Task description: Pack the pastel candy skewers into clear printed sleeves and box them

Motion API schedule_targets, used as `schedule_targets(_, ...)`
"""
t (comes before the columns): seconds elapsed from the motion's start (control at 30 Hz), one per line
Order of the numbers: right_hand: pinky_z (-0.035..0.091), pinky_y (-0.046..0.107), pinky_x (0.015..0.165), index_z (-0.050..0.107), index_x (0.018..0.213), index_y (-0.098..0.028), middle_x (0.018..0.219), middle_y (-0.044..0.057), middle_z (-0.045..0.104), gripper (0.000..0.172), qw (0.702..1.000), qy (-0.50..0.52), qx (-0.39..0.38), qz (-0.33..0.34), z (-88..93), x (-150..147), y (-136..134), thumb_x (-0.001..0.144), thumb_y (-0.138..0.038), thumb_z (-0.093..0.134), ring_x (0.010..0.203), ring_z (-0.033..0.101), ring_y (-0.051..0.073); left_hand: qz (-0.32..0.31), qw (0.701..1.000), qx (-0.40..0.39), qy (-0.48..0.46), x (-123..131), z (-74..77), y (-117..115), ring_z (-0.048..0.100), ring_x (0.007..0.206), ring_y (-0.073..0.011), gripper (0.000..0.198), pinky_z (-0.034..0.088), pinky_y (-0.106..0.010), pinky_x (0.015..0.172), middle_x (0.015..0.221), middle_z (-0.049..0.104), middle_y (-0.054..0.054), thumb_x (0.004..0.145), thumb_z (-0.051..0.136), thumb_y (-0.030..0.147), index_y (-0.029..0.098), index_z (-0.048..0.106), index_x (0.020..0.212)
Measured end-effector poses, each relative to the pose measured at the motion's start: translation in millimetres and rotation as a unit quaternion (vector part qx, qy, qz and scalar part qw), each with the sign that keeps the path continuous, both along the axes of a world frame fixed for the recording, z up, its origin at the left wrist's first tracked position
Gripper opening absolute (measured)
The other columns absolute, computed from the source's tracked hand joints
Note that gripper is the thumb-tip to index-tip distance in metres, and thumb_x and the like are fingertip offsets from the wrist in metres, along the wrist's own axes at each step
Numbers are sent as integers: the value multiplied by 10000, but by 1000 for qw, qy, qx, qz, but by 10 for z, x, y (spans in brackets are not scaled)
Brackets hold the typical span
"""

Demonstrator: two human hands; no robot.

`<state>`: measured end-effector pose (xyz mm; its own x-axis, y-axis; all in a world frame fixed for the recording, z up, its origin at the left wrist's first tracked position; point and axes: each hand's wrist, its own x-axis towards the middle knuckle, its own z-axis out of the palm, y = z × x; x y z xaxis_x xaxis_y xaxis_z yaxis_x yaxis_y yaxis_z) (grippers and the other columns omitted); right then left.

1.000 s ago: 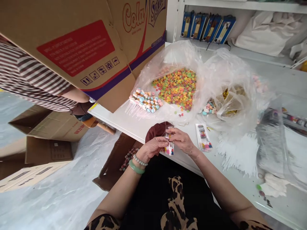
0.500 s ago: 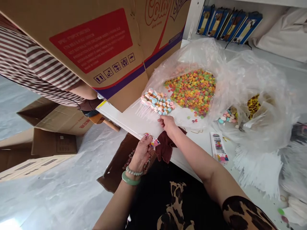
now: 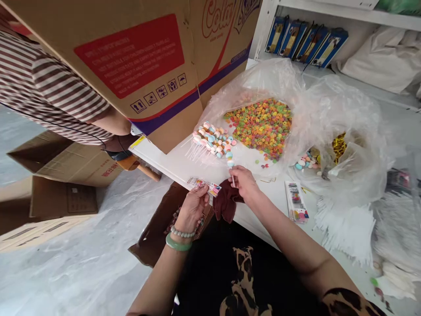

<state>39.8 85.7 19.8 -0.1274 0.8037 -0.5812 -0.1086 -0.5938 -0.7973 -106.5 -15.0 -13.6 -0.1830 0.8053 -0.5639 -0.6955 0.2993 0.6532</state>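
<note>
Standing by the white table [image 3: 177, 169], noting positions by a clock centred on the wearer's right hand [image 3: 246, 181], 12 pointing away from the wearer.

Right hand: thumb and fingertips pinching the thin white stick of a candy skewer [image 3: 230, 160], its pale blue and whitish sweets pointing to 12. Other fingers curled in.

Left hand [image 3: 193, 205], at 8: thumb pressed onto the fingers, pinching a clear printed packet [image 3: 213, 188] that lies slantwise, one end toward the right hand. Packet contents too small to tell. Beaded bracelet [image 3: 183, 232] and green bangle [image 3: 178, 243] on that wrist.

Between the hands, at 7 to 8: brown cloth [image 3: 225, 202]; whether the packet touches it, cannot tell.

At 10 to 11, near: pile of candy skewers [image 3: 215, 140], sticks toward the table edge. At 12 to 1: ring-shaped sweets [image 3: 263, 127], multicoloured, on clear plastic. At 2 to 3: second plastic bag [image 3: 365, 131], gold strips [image 3: 338, 147] and pastel sweets [image 3: 308, 160] at its opening. Toward 4: flat printed packets [image 3: 297, 202], then a heap of white sticks [image 3: 347, 230] beyond.

Cola carton [image 3: 213, 48] at 11. Past it, at 10, a co-worker in a striped shirt [image 3: 66, 90], partly hidden.
</note>
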Motion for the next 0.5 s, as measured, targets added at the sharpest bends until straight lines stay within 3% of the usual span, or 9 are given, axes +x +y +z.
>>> schedule_targets(0.13,251,210,400,549,671,-190,517,-62,475,149,988,-62,125,71,83,680,-481,702,-301,645,413,368,62,41,998,44,-22,38,90,89,463,444,-53,257,344,-181,402,558,506,44,640,814,236,121,595,709)
schedule_targets(0.27,249,229,445,585,716,-195,553,-50,478,151,978,-119,156,76,25,1263,-952,768,-330,626,475,354,77,53,996,47,-53,144,184,134,408,402,-38,236,274,-170,361,542,488,56,666,784,186,142,554,691)
schedule_targets(0.37,264,242,470,597,743,-199,578,-46,475,157,969,-150,179,83,6,1474,-1224,794,-346,618,495,353,85,58,995,40,-71,288,254,134,380,391,-32,229,234,-162,345,533,475,62,687,762,158,148,533,690)
schedule_targets(0.5,297,249,492,603,755,-208,608,-38,486,155,956,-169,227,70,56,1520,-1404,818,-349,592,519,383,100,39,994,19,-97,512,326,122,406,416,-34,206,274,-150,361,582,525,45,720,736,137,150,531,730)
